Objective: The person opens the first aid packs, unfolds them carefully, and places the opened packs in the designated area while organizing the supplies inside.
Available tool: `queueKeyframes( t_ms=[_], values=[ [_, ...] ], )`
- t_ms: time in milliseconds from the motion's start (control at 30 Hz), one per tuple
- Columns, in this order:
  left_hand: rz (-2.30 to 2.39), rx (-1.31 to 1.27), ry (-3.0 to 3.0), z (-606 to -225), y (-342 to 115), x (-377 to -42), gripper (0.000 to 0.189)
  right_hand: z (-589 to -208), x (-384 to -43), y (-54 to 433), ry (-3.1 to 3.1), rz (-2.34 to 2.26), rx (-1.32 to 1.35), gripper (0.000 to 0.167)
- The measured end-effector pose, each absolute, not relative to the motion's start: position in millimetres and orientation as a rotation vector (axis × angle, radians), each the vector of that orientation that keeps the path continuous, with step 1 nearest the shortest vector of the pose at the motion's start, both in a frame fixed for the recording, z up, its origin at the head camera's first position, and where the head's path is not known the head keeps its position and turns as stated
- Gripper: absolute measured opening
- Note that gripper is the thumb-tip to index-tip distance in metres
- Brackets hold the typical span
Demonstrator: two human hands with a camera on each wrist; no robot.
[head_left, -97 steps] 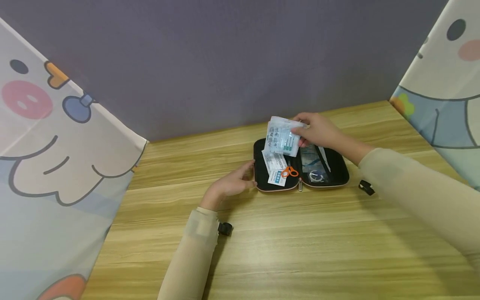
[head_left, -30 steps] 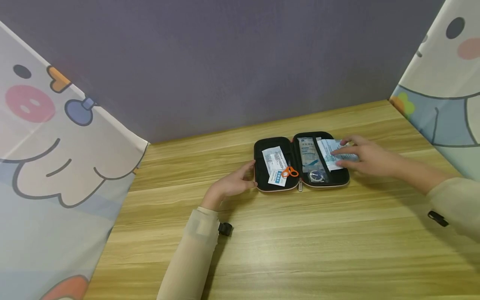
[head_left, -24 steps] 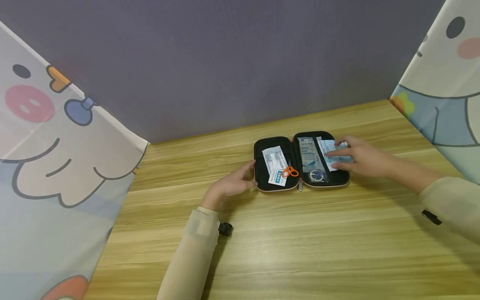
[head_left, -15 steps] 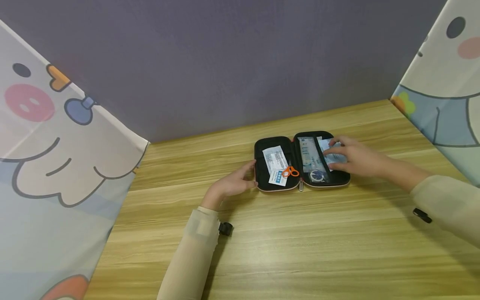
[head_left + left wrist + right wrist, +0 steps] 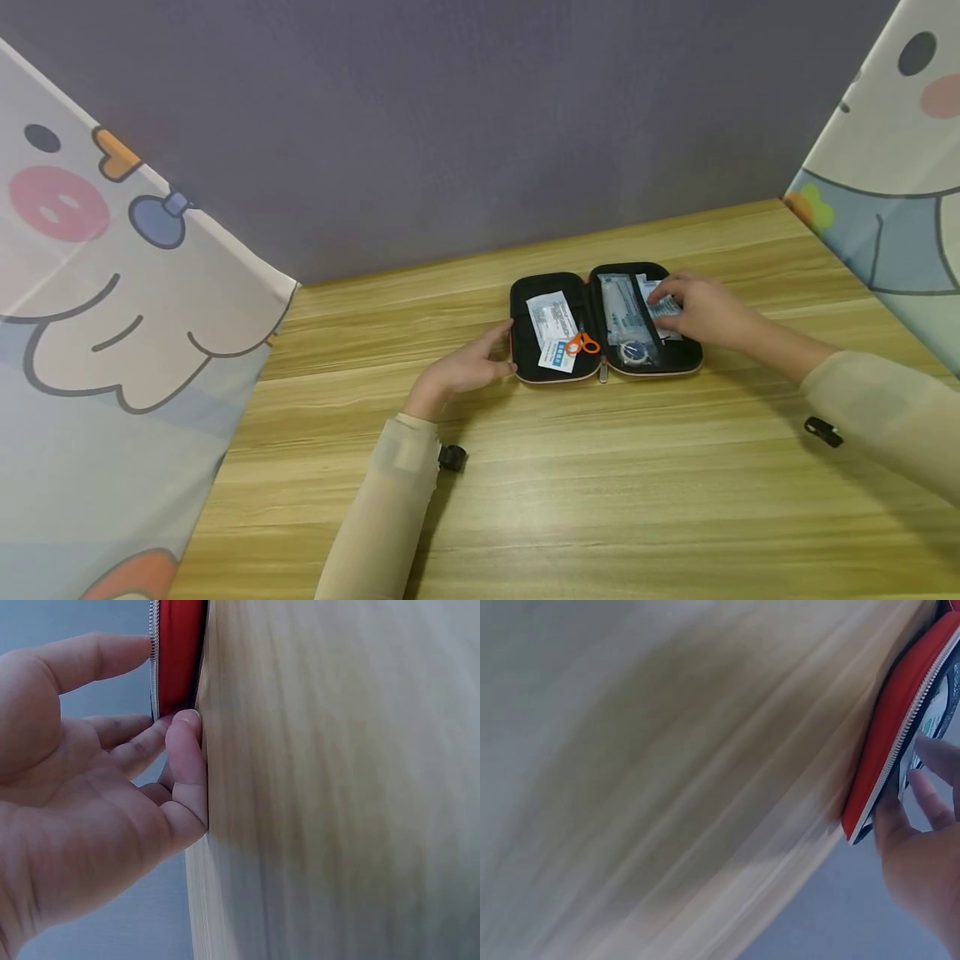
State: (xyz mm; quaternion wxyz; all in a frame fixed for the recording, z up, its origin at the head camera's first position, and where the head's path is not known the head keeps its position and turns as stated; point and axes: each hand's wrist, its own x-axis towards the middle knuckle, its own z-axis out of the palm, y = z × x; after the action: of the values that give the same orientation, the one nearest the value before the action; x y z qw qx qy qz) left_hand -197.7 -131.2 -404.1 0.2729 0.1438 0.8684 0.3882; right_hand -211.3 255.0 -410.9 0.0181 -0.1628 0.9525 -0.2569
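Observation:
A zip-up case (image 5: pixel 551 318), black inside with a red outer shell, lies unfolded on the table. My left hand (image 5: pixel 467 365) touches its left edge with spread, nearly straight fingers. In the left wrist view, the fingertips meet the zipper (image 5: pixel 154 664) and red side. My right hand (image 5: pixel 705 310) reaches over the right half, fingers on a printed packet (image 5: pixel 666 310) beside the black strap; the hand hides part of it. Left of the strap is a clear pouch (image 5: pixel 622 308) with a round white-rimmed item (image 5: pixel 636 353). The left half holds orange-handled scissors (image 5: pixel 582 343) and a white printed packet (image 5: pixel 551 315).
A smaller blue-and-white packet (image 5: pixel 557 356) lies by the scissors. The wooden table (image 5: pixel 600 483) meets a grey panel (image 5: pixel 480 133) behind the case. Cartoon-printed cloths stand at both sides. A metal zipper pull (image 5: pixel 603 371) hangs at the case's front.
My right hand has brought packets from above the left half to the right half, then slid leftward, the printed packet moving further in beside the strap. The left hand stays put.

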Motion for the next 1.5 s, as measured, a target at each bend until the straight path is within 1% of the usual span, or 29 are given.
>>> queueKeyframes(
  t_ms=[200,367,467,600,733,833,1000,1300,1500],
  values=[
    [1.031,0.395,2.348,-404.7,-132.0,-197.5,0.085,-407.5,-218.6,250.1,2.906,-0.892,-0.383,0.028],
    [1.045,0.396,2.344,-406.4,-132.8,-197.4,0.086,-404.3,-221.2,244.9,2.824,-0.991,-0.284,0.031],
    [1.053,0.391,2.340,-407.1,-133.5,-197.1,0.087,-404.5,-220.5,243.2,2.796,-1.045,-0.281,0.033],
    [1.062,0.392,2.333,-406.9,-133.4,-197.0,0.087,-403.7,-220.2,246.7,2.814,-1.058,-0.305,0.040],
    [1.054,0.399,2.327,-407.2,-133.0,-197.8,0.087,-399.4,-220.2,253.5,2.887,-0.976,-0.266,0.047],
    [1.045,0.397,2.331,-407.0,-133.1,-198.1,0.087,-396.4,-221.9,259.7,2.921,-0.941,-0.225,0.043],
    [1.049,0.394,2.338,-406.8,-134.0,-197.6,0.087,-394.7,-226.4,265.6,2.861,-0.979,-0.178,0.031],
    [1.057,0.396,2.332,-405.1,-133.8,-196.6,0.086,-398.1,-227.9,260.0,2.799,-1.034,-0.157,0.025],
    [1.046,0.404,2.330,-405.4,-131.9,-198.1,0.086,-400.8,-225.3,262.7,2.708,-1.142,-0.113,0.027]
  ],
)
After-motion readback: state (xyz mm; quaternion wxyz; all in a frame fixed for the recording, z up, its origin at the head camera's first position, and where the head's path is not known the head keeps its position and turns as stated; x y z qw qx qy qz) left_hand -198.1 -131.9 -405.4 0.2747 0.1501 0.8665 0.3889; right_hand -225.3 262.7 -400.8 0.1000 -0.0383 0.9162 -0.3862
